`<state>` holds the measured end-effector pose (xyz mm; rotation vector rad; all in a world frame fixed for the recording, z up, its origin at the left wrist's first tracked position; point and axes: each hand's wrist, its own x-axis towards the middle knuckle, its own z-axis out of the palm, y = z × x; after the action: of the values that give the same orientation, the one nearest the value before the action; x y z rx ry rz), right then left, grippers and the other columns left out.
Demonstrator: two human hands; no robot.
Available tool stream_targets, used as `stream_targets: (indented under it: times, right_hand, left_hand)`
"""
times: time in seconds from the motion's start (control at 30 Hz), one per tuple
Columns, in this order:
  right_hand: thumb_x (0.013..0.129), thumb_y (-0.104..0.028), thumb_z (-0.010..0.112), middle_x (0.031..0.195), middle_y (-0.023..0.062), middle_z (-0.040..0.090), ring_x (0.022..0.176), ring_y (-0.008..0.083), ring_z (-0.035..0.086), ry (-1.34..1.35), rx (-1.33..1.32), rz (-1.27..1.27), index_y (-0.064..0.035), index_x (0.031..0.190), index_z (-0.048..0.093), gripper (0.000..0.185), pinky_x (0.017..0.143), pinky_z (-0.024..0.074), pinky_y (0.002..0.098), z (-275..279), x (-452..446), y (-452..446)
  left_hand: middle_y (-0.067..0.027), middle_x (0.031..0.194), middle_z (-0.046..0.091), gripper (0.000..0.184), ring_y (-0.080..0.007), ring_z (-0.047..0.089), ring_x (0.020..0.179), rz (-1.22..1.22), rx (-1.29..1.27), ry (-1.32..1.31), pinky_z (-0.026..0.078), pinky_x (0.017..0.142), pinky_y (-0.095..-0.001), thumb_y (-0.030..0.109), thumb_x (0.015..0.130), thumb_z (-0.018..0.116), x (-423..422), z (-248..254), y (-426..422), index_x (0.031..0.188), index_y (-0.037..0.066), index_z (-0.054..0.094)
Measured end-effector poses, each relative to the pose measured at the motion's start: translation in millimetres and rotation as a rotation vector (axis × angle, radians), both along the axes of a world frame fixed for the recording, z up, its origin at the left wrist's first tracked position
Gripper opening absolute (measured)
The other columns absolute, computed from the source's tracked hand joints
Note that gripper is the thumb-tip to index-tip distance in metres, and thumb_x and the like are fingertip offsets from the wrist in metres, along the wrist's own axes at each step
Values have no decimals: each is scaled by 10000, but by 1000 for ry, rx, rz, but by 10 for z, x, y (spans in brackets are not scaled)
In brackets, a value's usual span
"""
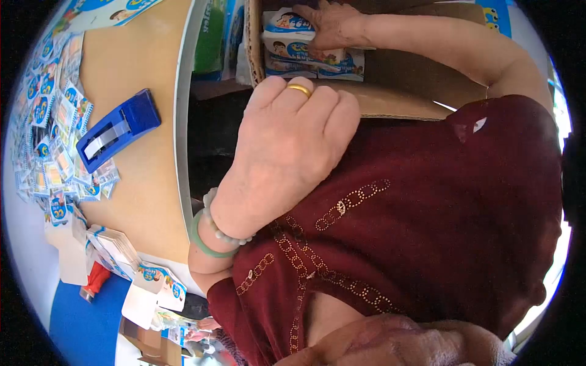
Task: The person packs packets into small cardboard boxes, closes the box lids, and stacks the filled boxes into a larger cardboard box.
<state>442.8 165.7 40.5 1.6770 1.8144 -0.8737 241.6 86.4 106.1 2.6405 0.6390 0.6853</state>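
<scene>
My right hand (336,25) reaches into an open cardboard carton (421,100), its fingers and thumb around a small white and blue printed box (287,23). More boxes of the same kind (342,66) stand in the carton under and beside it. My left hand (293,140), with a gold ring and bracelets at the wrist, is closed in front of the carton's near edge, back of the hand toward me. Its fingertips are curled out of sight, so whatever they hold is hidden.
On the tan table (140,201) to the left lie a blue tape dispenser (119,129) and a heap of small printed packets (58,128). Several opened small boxes (116,247) are at its lower end. Part of another person's hand (201,329) shows at the bottom.
</scene>
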Motion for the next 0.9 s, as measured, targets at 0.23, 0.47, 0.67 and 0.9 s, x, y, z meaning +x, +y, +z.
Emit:
stream_targets:
  times: [0.23, 0.47, 0.67, 0.9]
  right_hand:
    - [592, -223, 775, 1253, 203, 501, 1172, 364, 507, 185, 53, -50, -237, 1431, 375, 930, 944, 468, 440, -460, 285, -275]
    - [677, -258, 740, 1322, 242, 420, 1204, 418, 475, -34, 93, 136, -232, 1509, 204, 989, 990, 454, 459, -786, 467, -599]
    - [699, -229, 749, 1370, 270, 373, 1223, 441, 459, -141, 8, 299, -190, 1519, 155, 1013, 1014, 436, 473, -767, 498, -652]
    - [651, -260, 775, 1298, 267, 439, 1195, 423, 490, -189, 116, 369, -221, 1516, 163, 1061, 980, 456, 468, -622, 456, -579]
  left_hand:
    - [-27, 785, 583, 236, -207, 566, 701, 12, 24, -40, 422, 626, -335, 81, 704, 626, 22, -46, -11, 938, 98, 600]
    - [-26, 785, 576, 240, -205, 566, 703, 11, -18, -4, 420, 615, -333, 95, 699, 619, 8, -16, -48, 937, 100, 598]
    - [-30, 716, 446, 166, -178, 482, 687, 15, 80, -80, 390, 647, -324, 132, 696, 602, 16, -111, -45, 843, 72, 554]
    - [-18, 781, 550, 232, -199, 558, 709, 15, -3, -18, 417, 633, -338, 127, 714, 602, -33, -27, -77, 944, 106, 589]
